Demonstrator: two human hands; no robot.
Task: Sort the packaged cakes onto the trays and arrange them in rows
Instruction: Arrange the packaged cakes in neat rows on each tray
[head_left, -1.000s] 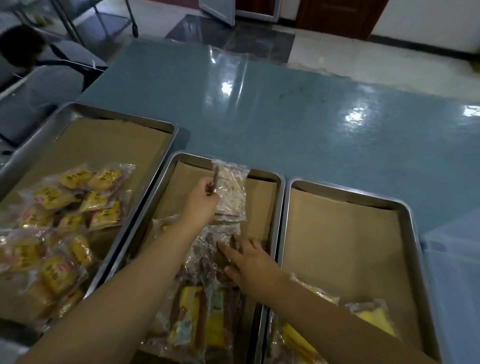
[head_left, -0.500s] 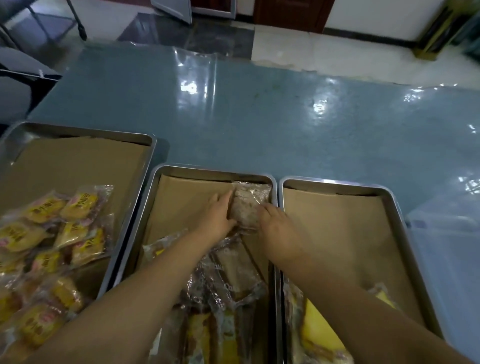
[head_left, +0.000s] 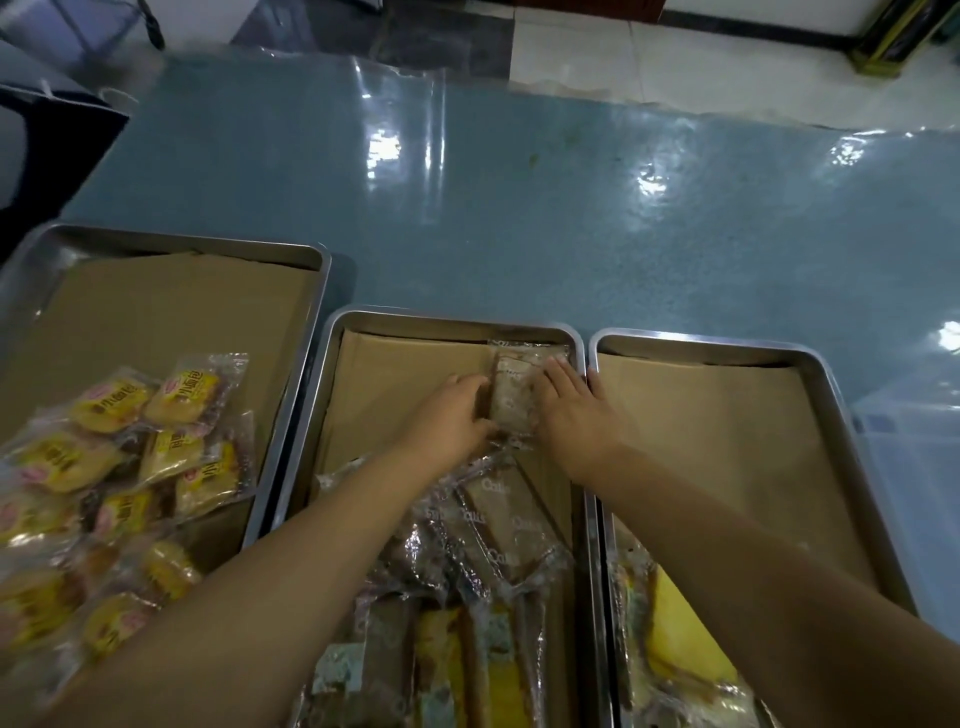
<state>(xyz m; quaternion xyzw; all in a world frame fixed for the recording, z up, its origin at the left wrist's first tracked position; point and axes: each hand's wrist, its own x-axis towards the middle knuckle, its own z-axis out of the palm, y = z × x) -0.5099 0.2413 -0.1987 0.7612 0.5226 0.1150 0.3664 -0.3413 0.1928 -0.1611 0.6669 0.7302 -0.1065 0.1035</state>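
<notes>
Where three trays line the counter's near edge, left tray heaped with yellow cakes, right tray, one clear-wrapped cake in the middle tray's far right corner, left hand and right hand flanking it, fingers nearly straight, pressing its sides.
</notes>
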